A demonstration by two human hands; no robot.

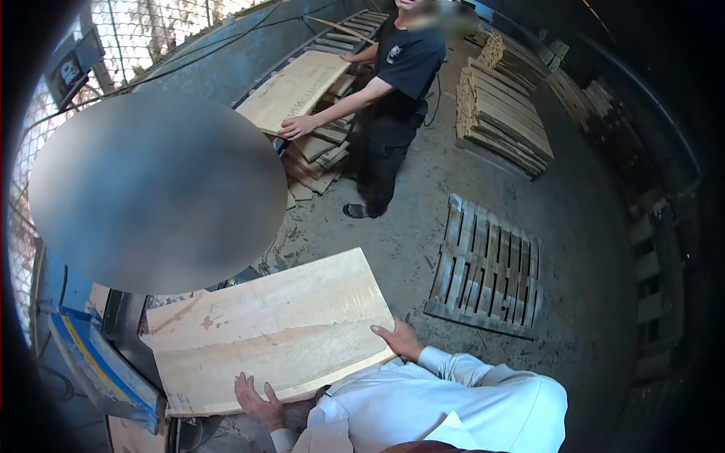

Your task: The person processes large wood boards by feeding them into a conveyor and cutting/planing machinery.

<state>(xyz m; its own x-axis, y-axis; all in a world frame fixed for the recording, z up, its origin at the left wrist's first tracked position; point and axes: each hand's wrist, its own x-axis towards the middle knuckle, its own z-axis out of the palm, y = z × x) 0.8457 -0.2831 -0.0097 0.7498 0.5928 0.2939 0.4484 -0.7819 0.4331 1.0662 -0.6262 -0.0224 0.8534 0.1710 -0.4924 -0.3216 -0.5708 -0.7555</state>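
Gritty concrete floor (393, 234), a slatted pallet (487, 272) on it at right; pale board (264, 332) close before me.
Brown stains mark its left half and a wavy darker line runs lengthwise; its long axis runs left to right, the right end angled slightly farther away. My left hand (259, 402) rests open, fingers spread, at the near edge; my right hand (402, 340) clasps the right end, partly closed.

Marks (293, 108) on the far board (302, 79) and the dark shirt's (418, 64) emblem (393, 54) are too small to read.
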